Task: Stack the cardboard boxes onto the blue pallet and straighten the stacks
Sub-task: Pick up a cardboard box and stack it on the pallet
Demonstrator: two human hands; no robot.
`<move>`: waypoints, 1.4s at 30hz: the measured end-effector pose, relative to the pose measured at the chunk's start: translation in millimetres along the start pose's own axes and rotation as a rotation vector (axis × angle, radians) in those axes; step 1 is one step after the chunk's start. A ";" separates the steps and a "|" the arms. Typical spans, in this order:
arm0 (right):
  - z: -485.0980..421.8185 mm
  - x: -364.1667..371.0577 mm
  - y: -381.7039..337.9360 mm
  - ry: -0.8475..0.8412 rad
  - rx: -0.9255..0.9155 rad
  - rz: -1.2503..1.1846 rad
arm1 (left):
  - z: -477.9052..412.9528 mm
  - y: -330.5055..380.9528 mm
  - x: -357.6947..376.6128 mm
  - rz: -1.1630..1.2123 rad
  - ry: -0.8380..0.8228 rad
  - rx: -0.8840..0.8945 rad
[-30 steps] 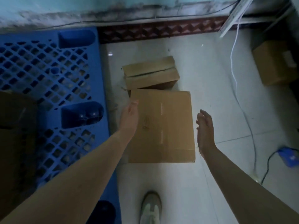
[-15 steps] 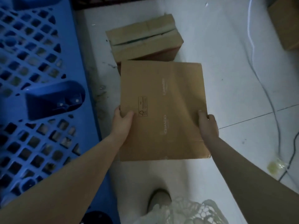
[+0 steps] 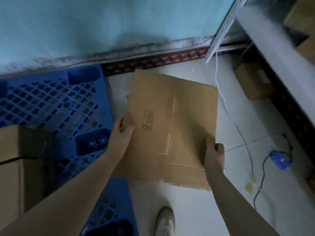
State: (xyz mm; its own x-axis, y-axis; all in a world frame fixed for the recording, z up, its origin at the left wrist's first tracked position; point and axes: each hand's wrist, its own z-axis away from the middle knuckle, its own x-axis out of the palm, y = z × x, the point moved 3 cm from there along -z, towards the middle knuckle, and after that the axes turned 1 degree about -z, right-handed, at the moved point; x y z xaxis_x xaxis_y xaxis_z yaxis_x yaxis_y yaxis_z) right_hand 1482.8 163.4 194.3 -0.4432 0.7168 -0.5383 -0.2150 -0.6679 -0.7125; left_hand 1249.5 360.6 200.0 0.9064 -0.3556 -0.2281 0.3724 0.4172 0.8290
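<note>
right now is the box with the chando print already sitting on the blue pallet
No, both hands, left and right, hold the CHANDO box over the white floor, beside the blue pallet.

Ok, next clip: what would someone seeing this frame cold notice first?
First the big flat cardboard box at centre frame, printed CHANDO, gripped at its side edges by the left hand and right hand above the pale tiled floor. Next the blue pallet, a bright lattice at left against the wall, with another cardboard box on its near part. A white cable trails down the floor at right.
</note>
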 end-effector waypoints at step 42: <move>644.7 90.2 -188.3 -0.462 -0.419 0.105 | 379.6 38.1 -623.5 0.240 0.509 0.081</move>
State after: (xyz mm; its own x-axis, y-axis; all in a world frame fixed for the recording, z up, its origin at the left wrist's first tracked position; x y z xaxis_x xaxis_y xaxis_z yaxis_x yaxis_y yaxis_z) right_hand 922.3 224.8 570.2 -0.7935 0.4290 -0.4316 0.1676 -0.5278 -0.8327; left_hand 622.8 280.7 567.6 0.9530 0.1978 -0.2293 0.1457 0.3640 0.9199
